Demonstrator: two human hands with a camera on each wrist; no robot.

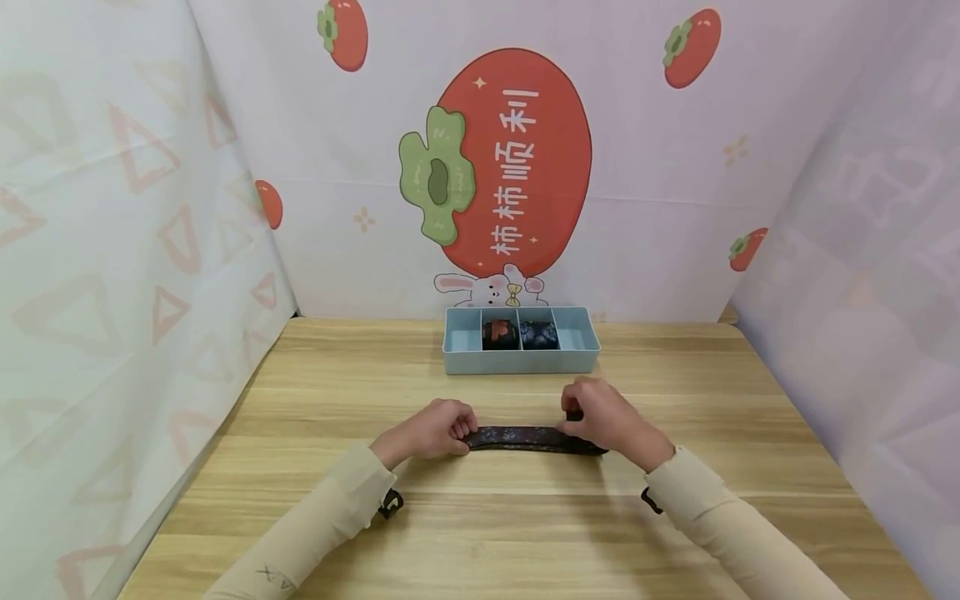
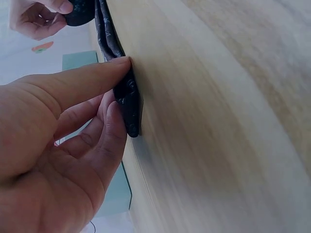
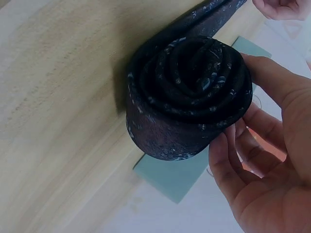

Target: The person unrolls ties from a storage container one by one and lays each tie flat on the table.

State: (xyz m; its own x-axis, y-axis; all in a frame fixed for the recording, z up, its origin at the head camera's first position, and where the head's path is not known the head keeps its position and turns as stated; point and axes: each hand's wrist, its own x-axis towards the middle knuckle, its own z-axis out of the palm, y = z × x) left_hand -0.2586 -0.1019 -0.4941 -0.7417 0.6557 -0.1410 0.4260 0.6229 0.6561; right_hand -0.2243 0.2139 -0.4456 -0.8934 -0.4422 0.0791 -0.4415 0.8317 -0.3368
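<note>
Behind a wood-grain table [image 1: 525, 542], white cloth backdrop [image 1: 637, 225] printed with red persimmons, the largest lettered 柿柿顺利. On the tabletop, in front of a pale-blue, four-compartment box [image 1: 521, 362] with dark patterned rolls [image 1: 498, 335] in its two middle compartments: dark floral fabric strip [image 1: 517, 437], partly wound into a spiral coil [image 3: 189, 102]. Pinched in the left hand [image 1: 441, 429]: its flat end; gripped between thumb and fingers of the right hand [image 1: 606, 415]: the coil.

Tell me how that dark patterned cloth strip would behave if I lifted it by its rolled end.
The cloth strip would probably flop, since its folds look soft and thin. The roll might loosen if the right hand let go, as no tie or clip shows around it. It's likely light, since only layered fabric shows.
</note>
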